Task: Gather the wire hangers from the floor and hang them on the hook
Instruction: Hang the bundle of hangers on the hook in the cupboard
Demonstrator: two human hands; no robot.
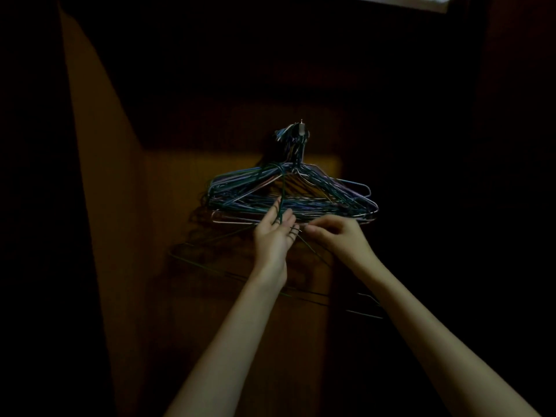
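Observation:
A thick bundle of coloured wire hangers [331, 194] hangs from a small metal hook [301, 127] on a dim brown wooden wall. My left hand [275, 233] is raised under the bundle, fingers up around the neck of a dark green wire hanger [210, 267] whose frame hangs below my wrists. My right hand [337, 233] is beside it, fingers curled and pinching a thin wire near the left hand's fingertips. The dark makes the exact grip hard to read.
The brown wooden panel [105, 176] runs left and behind the hangers. Everything to the right and far left is in deep shadow. A pale bright strip [421, 0] shows at the top edge.

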